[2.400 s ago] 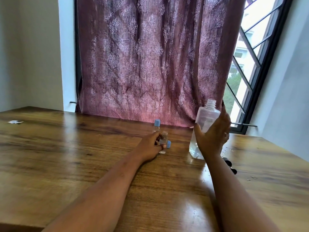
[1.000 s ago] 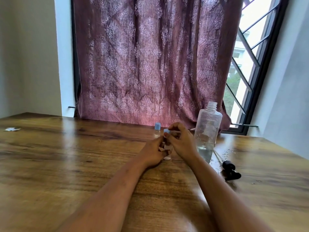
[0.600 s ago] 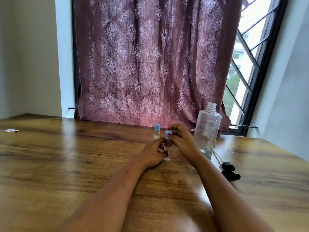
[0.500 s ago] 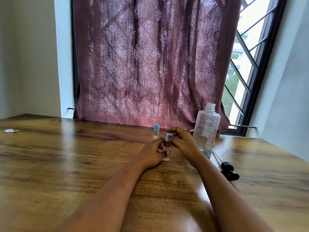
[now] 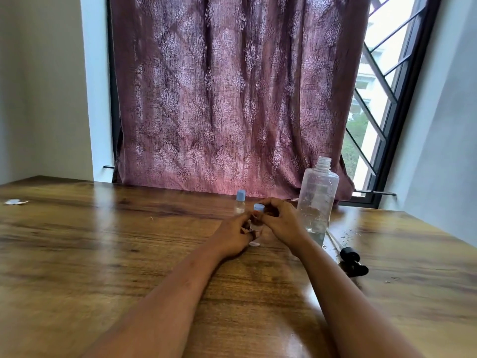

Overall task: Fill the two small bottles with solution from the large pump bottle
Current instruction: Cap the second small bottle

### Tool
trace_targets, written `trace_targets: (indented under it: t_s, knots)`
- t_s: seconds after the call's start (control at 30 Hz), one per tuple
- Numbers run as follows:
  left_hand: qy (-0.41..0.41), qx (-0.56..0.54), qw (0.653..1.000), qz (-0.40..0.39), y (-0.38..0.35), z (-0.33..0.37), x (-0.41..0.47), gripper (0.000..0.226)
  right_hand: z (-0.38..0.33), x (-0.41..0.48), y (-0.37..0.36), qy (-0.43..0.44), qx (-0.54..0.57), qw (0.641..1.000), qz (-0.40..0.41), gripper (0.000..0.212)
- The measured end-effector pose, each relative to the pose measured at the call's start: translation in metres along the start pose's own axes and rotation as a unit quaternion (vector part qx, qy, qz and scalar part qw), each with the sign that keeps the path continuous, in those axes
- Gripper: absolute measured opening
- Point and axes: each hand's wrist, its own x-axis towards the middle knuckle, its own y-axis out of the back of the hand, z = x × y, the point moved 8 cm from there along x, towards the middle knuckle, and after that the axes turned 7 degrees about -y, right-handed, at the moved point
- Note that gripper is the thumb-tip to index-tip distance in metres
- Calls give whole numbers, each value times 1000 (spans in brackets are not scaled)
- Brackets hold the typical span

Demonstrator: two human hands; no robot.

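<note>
A small clear bottle [image 5: 255,226] stands on the wooden table [image 5: 103,254] between my hands. My left hand [image 5: 233,233] grips its body. My right hand [image 5: 281,220] pinches its blue cap [image 5: 258,207] on top. A second small bottle [image 5: 240,204] with a blue cap stands just behind, untouched. The large clear bottle [image 5: 317,200] stands to the right with its neck open and a little liquid at the bottom. Its black pump head [image 5: 352,262] with its tube lies on the table at the right.
A maroon patterned curtain [image 5: 232,99] hangs behind the table's far edge. A barred window [image 5: 382,86] is at the right. A small scrap of paper [image 5: 14,202] lies at the far left of the table.
My right hand let go of the large bottle, left it standing, and came over to the blue cap on the small bottle that my left hand keeps holding.
</note>
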Motion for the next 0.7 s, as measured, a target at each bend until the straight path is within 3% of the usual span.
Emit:
trace_targets:
  t_s: [0.33, 0.53, 0.7]
  knots:
    - [6, 0, 1000, -16, -1, 2, -2, 43, -5, -5, -9, -18, 94, 991, -93, 32]
    - [8, 18, 1000, -19, -3, -1, 0, 46, -1, 1, 2, -2, 35, 999, -36, 25]
    - [-3, 17, 1000, -20, -1, 3, 0, 44, -4, -5, 3, -2, -57, 998, 18, 50]
